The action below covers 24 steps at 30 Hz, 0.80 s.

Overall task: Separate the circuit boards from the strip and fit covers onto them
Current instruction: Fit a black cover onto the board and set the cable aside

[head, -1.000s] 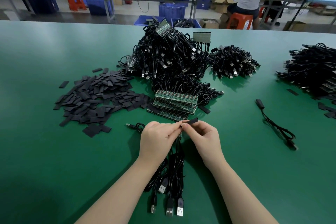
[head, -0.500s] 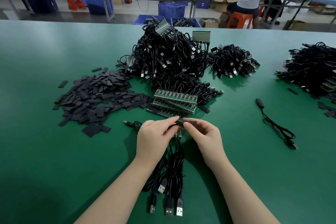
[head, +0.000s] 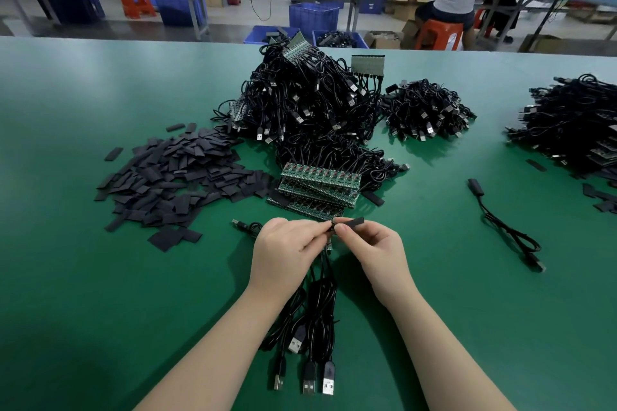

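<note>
My left hand [head: 283, 253] pinches a small circuit board whose black cable hangs down toward me; the board is mostly hidden by my fingers. My right hand [head: 370, 247] pinches a black cover sleeve [head: 350, 221] at the board's end, and the two hands meet fingertip to fingertip. Black USB cables [head: 314, 344] trail below my hands, their plugs lying near the front edge. Green circuit board strips [head: 317, 187] are stacked just beyond my hands. A heap of flat black covers [head: 173, 177] lies to the left.
A big tangle of black cables with boards [head: 307, 103] rises behind the strips, with a smaller cable pile [head: 427, 110] to its right and another heap [head: 574, 130] at the far right edge. One finished covered cable [head: 507, 227] lies alone on the green table [head: 83, 294]. A person sits at a far bench.
The black cover in my right hand dipped toward the board, then shows again sticking out to the right. Both hands stay close together in about the same spot.
</note>
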Each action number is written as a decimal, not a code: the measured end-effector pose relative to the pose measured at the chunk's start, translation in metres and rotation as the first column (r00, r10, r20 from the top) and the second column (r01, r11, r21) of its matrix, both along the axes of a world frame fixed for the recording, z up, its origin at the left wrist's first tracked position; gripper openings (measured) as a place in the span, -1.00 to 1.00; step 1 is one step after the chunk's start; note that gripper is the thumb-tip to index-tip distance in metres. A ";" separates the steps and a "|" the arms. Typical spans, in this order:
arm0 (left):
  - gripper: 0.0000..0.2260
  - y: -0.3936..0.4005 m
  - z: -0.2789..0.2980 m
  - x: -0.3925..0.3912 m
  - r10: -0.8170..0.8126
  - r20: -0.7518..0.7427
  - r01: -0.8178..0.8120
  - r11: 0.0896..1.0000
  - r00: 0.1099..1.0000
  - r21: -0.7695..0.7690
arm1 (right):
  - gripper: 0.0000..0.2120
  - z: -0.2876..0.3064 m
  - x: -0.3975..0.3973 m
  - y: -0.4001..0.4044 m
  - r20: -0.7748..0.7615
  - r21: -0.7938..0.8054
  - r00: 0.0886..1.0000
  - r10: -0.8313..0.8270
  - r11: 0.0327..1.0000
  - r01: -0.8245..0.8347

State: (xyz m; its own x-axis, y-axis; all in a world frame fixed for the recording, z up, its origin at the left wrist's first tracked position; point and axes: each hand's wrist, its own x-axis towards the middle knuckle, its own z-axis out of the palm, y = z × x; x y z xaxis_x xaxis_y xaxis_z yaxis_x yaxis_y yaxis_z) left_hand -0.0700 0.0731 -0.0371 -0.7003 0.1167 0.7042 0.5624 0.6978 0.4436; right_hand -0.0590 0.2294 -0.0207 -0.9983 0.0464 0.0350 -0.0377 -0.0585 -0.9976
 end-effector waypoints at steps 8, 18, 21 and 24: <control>-0.88 0.000 0.002 0.002 -0.016 -0.007 0.016 1.000 1.000 0.003 | -0.83 0.000 0.002 -0.001 -0.033 -0.010 0.999 -0.006 1.000 0.006; -0.87 0.000 0.001 0.002 -0.022 0.038 0.022 1.000 0.999 0.015 | -0.77 -0.001 0.001 -0.004 -0.079 0.100 0.997 -0.018 0.995 0.026; -0.86 -0.001 0.000 0.002 -0.024 0.009 0.024 0.999 1.000 0.035 | -0.79 -0.002 0.001 -0.003 -0.080 0.117 0.997 -0.013 0.993 0.022; -0.86 -0.001 0.000 0.001 -0.030 0.001 0.030 0.999 1.000 0.034 | -0.86 -0.003 0.001 -0.002 -0.073 0.123 0.997 -0.001 0.992 0.010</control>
